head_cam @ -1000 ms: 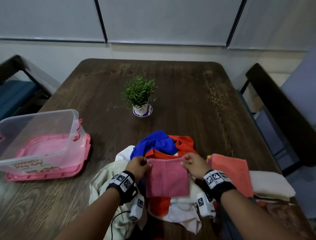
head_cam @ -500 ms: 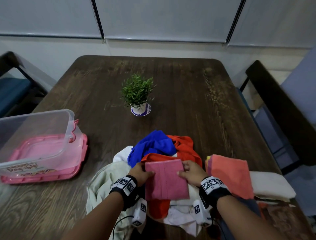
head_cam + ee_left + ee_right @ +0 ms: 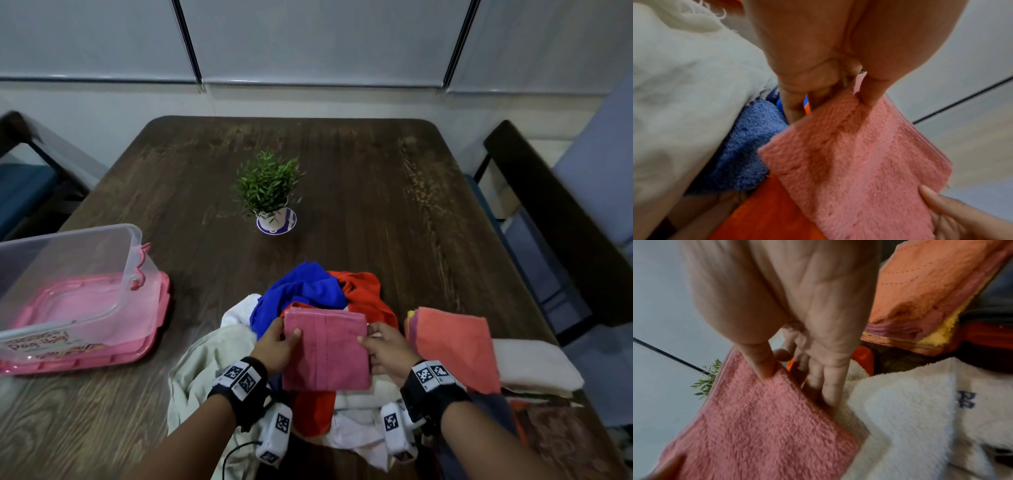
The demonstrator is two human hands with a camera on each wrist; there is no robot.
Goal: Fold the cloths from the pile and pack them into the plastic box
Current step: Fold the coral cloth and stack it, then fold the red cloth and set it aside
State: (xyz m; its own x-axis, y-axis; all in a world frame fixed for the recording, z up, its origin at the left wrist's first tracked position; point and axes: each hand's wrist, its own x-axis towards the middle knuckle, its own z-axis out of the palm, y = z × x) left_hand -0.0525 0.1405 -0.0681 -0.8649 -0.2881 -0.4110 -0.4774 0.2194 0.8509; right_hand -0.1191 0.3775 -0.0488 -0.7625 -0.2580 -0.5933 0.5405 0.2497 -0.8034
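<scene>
A folded pink cloth (image 3: 325, 349) is held flat above the pile (image 3: 308, 298) of blue, orange, white and cream cloths at the table's near edge. My left hand (image 3: 279, 342) pinches its left edge, thumb on top and fingers beneath, as the left wrist view shows on the pink cloth (image 3: 855, 154). My right hand (image 3: 383, 346) pinches the right edge the same way, seen against the pink cloth (image 3: 756, 426) in the right wrist view. The clear plastic box (image 3: 68, 274) stands on its pink lid at the left.
A stack of folded cloths (image 3: 455, 346), salmon on top, lies right of the pile, with a folded cream towel (image 3: 534, 370) beside it. A small potted plant (image 3: 270, 192) stands mid-table. Chairs flank the wooden table (image 3: 342, 171) on both sides.
The pink cloth has been tilted from hanging upright to lying nearly flat. Both hands slid down from its top corners to its side edges.
</scene>
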